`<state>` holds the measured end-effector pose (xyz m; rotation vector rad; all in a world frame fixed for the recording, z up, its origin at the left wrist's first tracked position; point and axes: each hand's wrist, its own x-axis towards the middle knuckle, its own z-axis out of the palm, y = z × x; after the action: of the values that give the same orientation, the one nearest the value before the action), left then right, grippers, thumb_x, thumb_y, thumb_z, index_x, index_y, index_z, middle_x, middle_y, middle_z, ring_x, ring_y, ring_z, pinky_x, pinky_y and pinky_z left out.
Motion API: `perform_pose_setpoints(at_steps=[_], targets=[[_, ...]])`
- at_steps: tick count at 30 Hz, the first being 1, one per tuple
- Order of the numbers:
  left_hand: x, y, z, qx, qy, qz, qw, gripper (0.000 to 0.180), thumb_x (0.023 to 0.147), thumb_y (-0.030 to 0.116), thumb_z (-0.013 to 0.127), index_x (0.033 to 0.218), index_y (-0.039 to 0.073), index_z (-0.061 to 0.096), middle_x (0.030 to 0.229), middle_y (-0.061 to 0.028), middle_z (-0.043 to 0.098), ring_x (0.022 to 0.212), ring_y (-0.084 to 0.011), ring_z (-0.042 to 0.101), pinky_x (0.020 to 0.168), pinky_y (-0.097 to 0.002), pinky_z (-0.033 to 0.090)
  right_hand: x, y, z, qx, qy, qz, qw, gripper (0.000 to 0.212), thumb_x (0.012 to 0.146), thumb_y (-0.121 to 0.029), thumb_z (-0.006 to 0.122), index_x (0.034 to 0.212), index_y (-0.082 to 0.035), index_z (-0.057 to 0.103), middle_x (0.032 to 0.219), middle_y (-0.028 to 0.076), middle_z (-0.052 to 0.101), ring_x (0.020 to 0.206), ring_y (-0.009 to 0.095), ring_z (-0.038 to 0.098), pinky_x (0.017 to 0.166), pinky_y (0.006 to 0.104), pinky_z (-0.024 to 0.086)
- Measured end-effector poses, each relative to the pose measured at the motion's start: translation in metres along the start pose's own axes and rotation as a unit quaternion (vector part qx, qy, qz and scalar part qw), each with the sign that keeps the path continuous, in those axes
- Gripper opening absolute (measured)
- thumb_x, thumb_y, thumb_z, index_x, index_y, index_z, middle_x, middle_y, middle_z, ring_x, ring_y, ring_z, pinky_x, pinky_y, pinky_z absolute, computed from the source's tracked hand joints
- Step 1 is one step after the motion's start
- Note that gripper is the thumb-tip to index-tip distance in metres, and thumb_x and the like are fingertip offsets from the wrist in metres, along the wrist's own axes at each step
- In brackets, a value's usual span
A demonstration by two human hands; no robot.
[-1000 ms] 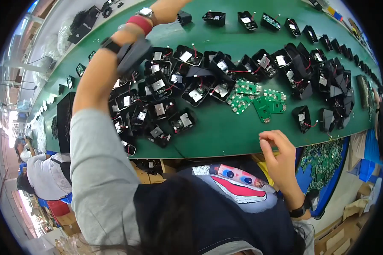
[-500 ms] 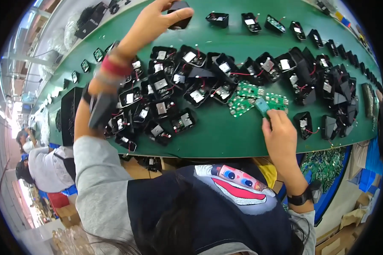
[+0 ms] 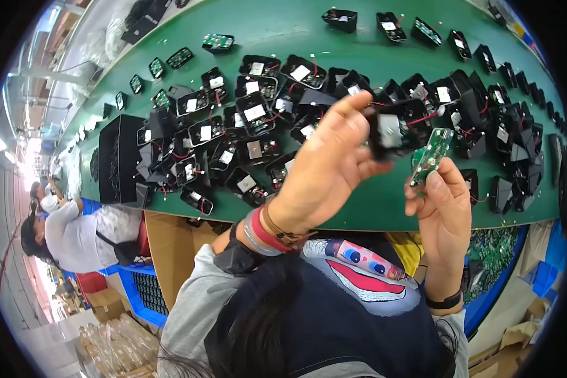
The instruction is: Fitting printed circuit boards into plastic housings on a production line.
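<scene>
In front of me my left hand [image 3: 324,164] grips a black plastic housing [image 3: 379,150] by its left side. Its open face shows a white block, and a red wire trails from it to a small white connector. Close by on the right, my right hand [image 3: 444,201] pinches a green circuit board [image 3: 433,154] between thumb and fingers, raised at a tilt. Board and housing are near each other but apart. Behind them, the loose boards on the table are mostly hidden. A black housing with a green board in it [image 3: 218,42] rests at the far left.
Many open black housings [image 3: 255,113] with red wires crowd the green table [image 3: 283,38]. A spaced row of housings [image 3: 390,26] curves along the far right. A black box [image 3: 116,160] stands left. Below right is a blue bin of circuit boards [image 3: 494,252]. Another person [image 3: 85,236] works at left.
My left hand has come back from the far left, where a housing with a board now rests, and holds another housing. My right hand has lifted a board off the table.
</scene>
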<state>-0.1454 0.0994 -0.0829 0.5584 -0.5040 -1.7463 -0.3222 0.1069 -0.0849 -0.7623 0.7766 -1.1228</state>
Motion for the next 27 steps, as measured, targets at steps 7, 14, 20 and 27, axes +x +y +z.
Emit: perform_pose_setpoints(at_steps=[7, 14, 20, 27], targets=[[0.013, -0.008, -0.001, 0.142, -0.072, -0.083, 0.984, 0.051, 0.082, 0.011, 0.054, 0.129, 0.004, 0.033, 0.114, -0.0076, 0.048, 0.098, -0.0151, 0.051, 0.085, -0.0296, 0.042, 0.007, 0.000, -0.004, -0.024, -0.005, -0.011, 1.000, 0.017, 0.087, -0.010, 0.057, 0.100, 0.000, 0.056, 0.085, 0.007, 0.062, 0.072, 0.012, 0.060, 0.061, 0.0217, 0.049], [0.018, -0.011, -0.002, 0.442, -0.039, 0.086, 0.892, 0.036, 0.091, 0.008, 0.047, 0.126, 0.004, 0.046, 0.116, -0.0046, 0.054, 0.101, -0.0122, 0.052, 0.087, -0.0256, 0.041, 0.003, -0.002, -0.018, -0.070, 0.025, 0.031, 0.997, 0.019, 0.089, -0.012, 0.055, 0.103, 0.001, 0.053, 0.086, 0.007, 0.060, 0.069, 0.012, 0.059, 0.057, 0.0204, 0.047], [0.020, -0.011, -0.009, 0.568, -0.014, 0.104, 0.816, 0.035, 0.087, 0.005, 0.054, 0.122, 0.005, 0.053, 0.115, -0.0104, 0.059, 0.103, -0.0156, 0.056, 0.089, -0.0276, 0.042, 0.020, -0.025, -0.014, -0.229, -0.096, -0.099, 0.964, 0.021, 0.093, -0.013, 0.047, 0.103, 0.004, 0.054, 0.088, 0.007, 0.054, 0.069, 0.010, 0.054, 0.053, 0.0181, 0.043], [0.014, -0.012, -0.011, 0.552, -0.056, 0.146, 0.819, 0.030, 0.081, 0.002, 0.056, 0.110, 0.007, 0.058, 0.080, -0.0119, 0.056, 0.074, -0.0278, 0.056, 0.067, -0.0332, 0.045, 0.051, -0.046, -0.004, -0.349, -0.168, -0.030, 0.922, 0.020, 0.092, -0.015, 0.049, 0.097, 0.002, 0.058, 0.085, 0.002, 0.055, 0.063, 0.003, 0.050, 0.049, 0.0138, 0.038]])
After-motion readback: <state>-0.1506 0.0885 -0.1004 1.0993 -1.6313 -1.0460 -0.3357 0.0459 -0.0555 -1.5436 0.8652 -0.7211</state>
